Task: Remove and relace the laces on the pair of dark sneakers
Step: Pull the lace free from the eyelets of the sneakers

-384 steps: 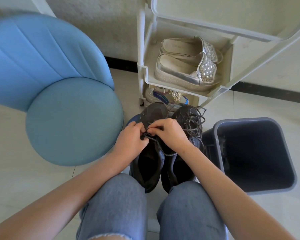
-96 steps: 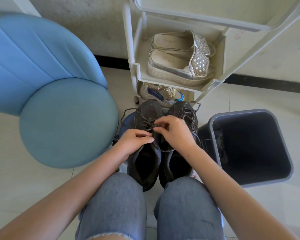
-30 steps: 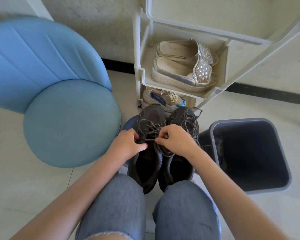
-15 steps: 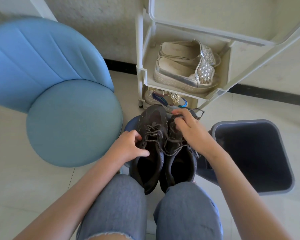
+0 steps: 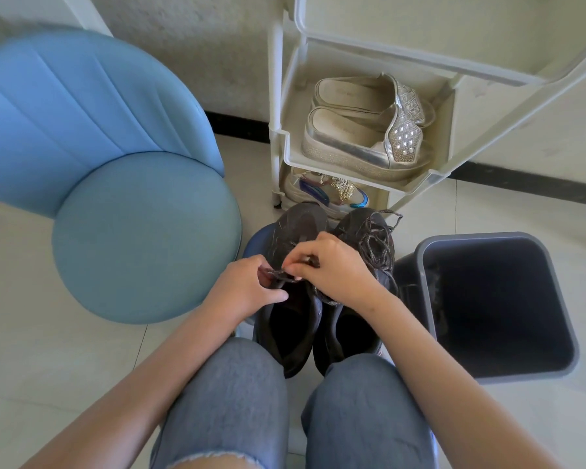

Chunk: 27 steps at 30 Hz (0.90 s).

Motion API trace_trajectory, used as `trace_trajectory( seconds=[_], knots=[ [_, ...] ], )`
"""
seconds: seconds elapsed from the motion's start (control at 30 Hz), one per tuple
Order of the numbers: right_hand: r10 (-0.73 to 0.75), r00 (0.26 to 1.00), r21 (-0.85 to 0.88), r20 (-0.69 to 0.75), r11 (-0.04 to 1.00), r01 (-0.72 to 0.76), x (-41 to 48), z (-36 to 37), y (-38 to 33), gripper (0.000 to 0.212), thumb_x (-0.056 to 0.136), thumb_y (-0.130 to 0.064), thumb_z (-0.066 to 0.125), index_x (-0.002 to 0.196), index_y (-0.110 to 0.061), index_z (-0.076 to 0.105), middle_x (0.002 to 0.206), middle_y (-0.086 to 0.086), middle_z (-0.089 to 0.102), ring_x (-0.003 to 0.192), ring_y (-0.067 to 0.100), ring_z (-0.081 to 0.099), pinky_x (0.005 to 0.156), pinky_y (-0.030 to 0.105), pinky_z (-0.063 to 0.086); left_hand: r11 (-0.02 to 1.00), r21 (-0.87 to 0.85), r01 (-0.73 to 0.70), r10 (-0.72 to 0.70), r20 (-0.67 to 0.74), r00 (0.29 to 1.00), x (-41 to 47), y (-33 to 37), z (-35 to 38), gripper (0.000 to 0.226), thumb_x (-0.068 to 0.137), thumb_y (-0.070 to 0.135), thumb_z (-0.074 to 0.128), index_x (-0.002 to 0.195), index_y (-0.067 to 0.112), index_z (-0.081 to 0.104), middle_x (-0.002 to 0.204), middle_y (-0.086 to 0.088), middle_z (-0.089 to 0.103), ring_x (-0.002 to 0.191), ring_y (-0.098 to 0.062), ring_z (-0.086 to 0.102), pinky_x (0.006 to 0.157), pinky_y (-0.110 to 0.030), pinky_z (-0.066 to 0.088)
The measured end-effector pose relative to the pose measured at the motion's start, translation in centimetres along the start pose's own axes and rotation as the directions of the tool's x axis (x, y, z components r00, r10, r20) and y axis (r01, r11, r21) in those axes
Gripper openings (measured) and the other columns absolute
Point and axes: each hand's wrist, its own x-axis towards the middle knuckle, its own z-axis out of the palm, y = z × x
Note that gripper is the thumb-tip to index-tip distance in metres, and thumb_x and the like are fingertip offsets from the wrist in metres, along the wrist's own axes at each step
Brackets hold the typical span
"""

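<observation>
Tiled floor (image 5: 47,350); gray bin (image 5: 487,375) beside dark sneakers (image 5: 295,333); rack (image 5: 286,147) holds sandals (image 5: 359,143).

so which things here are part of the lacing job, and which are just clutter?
In use: left sneaker, right sneaker, lace pinched by left hand and right hand.

Lying about: blue chair, bin, rack, silver shoes.

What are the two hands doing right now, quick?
Left hand: closed, pinching the lace on the left dark sneaker.
Right hand: closed, pinching the same lace.
</observation>
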Motion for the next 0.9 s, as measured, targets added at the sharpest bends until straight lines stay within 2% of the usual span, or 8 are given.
trace_trajectory(
  seconds=[0.17,0.23,0.33,0.43,0.6,0.7,0.83,0.9],
  knots=[
    [0.009,1.0,0.028,-0.01,1.0,-0.009,0.6,0.5,1.4,0.011,0.091,-0.031,0.06,0.095,-0.029,0.07,0.085,-0.019,0.063,0.091,0.005,0.054,0.085,0.029,0.046,0.999,-0.045,-0.003,0.004,0.026,1.0,-0.2,0.1,0.0,0.032,0.067,0.027,0.084,0.076,0.026,0.053,0.074,0.015,0.061,0.071,-0.002,0.059,0.065,-0.019,0.044],
    [0.083,0.978,0.161,-0.193,0.986,-0.052,1.2,-0.2,1.8,0.012,0.091,-0.032,0.061,0.096,-0.029,0.07,0.093,-0.017,0.067,0.091,0.005,0.06,0.086,0.031,0.05,0.998,-0.067,0.006,-0.004,0.037,0.999,-0.2,0.0,0.0,0.031,0.067,0.028,0.083,0.082,0.024,0.056,0.079,0.012,0.064,0.079,-0.007,0.062,0.074,-0.025,0.049],
    [0.227,0.778,0.319,-0.585,0.947,-0.037,2.1,-2.8,2.6,0.015,0.092,-0.038,0.058,0.098,-0.03,0.069,0.091,-0.013,0.068,0.091,0.011,0.061,0.083,0.038,0.052,0.997,-0.071,0.009,-0.006,0.041,0.999,-0.2,-0.2,0.0,0.034,0.069,0.032,0.082,0.091,0.023,0.057,0.084,0.011,0.061,0.083,-0.01,0.06,0.079,-0.028,0.049],
    [0.226,0.718,0.42,-0.658,0.902,0.101,2.3,-4.6,1.9,0.012,0.095,-0.031,0.057,0.095,-0.025,0.067,0.08,-0.013,0.068,0.08,0.002,0.057,0.073,0.026,0.046,0.997,-0.073,0.019,-0.017,0.032,0.999,-0.3,0.0,0.0,0.035,0.07,0.036,0.08,0.091,0.023,0.056,0.084,0.011,0.059,0.082,-0.01,0.058,0.078,-0.029,0.049],
    [0.052,0.973,0.34,-0.225,0.94,0.028,1.9,-2.6,0.5,0.01,0.094,-0.022,0.059,0.096,-0.021,0.068,0.075,-0.005,0.069,0.053,-0.004,0.051,0.054,0.018,0.041,0.997,-0.047,0.067,-0.064,0.061,0.996,-0.8,0.1,-0.3,0.028,0.074,0.037,0.077,0.084,0.026,0.053,0.081,0.009,0.059,0.077,-0.007,0.057,0.07,-0.025,0.046],
    [-0.024,1.0,0.327,-0.007,0.945,0.025,1.4,-1.1,1.0,0.011,0.094,-0.015,0.059,0.098,-0.012,0.069,0.074,-0.004,0.066,0.055,-0.008,0.052,0.061,0.009,0.039,0.935,-0.331,0.126,-0.104,0.083,0.991,-0.7,0.2,-0.4,0.029,0.086,0.028,0.067,0.111,0.018,0.056,0.091,0.007,0.062,0.076,-0.006,0.06,0.059,-0.016,0.047],
    [-0.043,0.995,0.348,0.091,0.938,0.009,1.1,-1.3,1.9,0.01,0.093,-0.016,0.061,0.095,-0.015,0.071,0.07,-0.004,0.068,0.054,-0.002,0.049,0.06,0.011,0.037,0.479,-0.868,0.127,-0.15,0.062,0.987,-0.3,0.7,-1.3,0.026,0.1,0.016,0.042,0.121,0.009,0.055,0.098,0.001,0.069,0.084,-0.009,0.067,0.071,-0.018,0.054],
    [-0.027,0.994,0.33,0.107,0.944,-0.01,1.1,-1.7,2.2,0.01,0.093,-0.019,0.062,0.095,-0.018,0.071,0.07,-0.007,0.07,0.055,0.0,0.049,0.062,0.013,0.037,0.319,-0.944,0.088,-0.139,0.045,0.989,0.0,1.0,-1.6,0.021,0.1,0.02,0.042,0.112,0.014,0.059,0.097,0.001,0.071,0.089,-0.01,0.068,0.077,-0.023,0.054]
  ],
)
